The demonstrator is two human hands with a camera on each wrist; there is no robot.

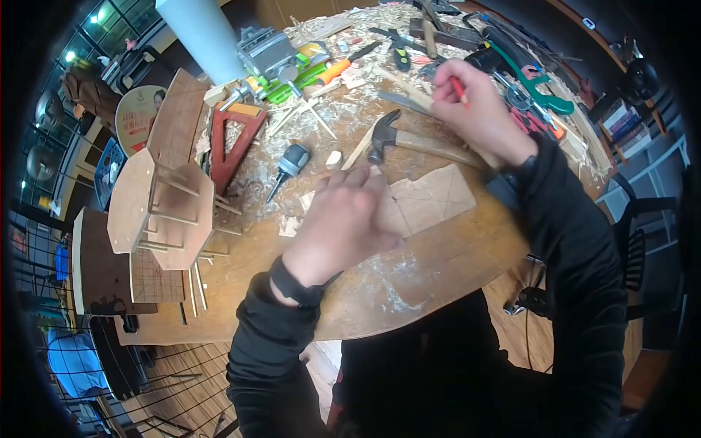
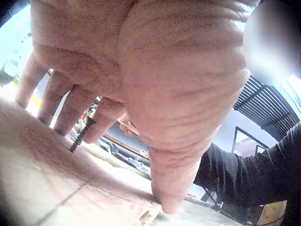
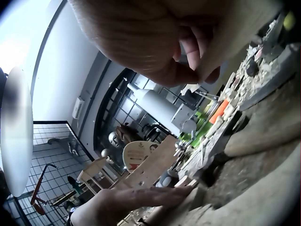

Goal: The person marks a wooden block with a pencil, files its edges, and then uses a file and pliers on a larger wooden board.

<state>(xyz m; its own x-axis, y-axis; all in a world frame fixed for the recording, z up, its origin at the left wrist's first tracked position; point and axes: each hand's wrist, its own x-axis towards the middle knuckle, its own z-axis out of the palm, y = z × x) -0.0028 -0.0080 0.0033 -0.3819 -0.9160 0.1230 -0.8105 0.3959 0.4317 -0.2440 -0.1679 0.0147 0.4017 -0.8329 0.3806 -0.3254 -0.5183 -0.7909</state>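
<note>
My left hand [image 1: 343, 215] lies palm down, fingers spread, on the left part of a thin wooden board [image 1: 438, 197] marked with pencil lines. Beneath the palm in the left wrist view, a dark screw [image 2: 82, 134] stands at the board [image 2: 61, 188]; the thumb touches the board's edge. Raised over the right of the bench, my right hand [image 1: 478, 109] has curled fingers round a thin red pencil-like object [image 1: 459, 91]. A blurred tan shape crosses its fingers in the right wrist view and cannot be identified. The hammer [image 1: 438, 148] lies just behind the board.
A screwdriver [image 1: 292, 160] and red triangular frame [image 1: 235, 142] lie left of the board. An octagonal wooden model [image 1: 131, 204] stands at the bench's left edge. Shavings [image 1: 328, 29], a vise [image 1: 270, 55] and the green-framed saw [image 1: 544, 98] are farther back.
</note>
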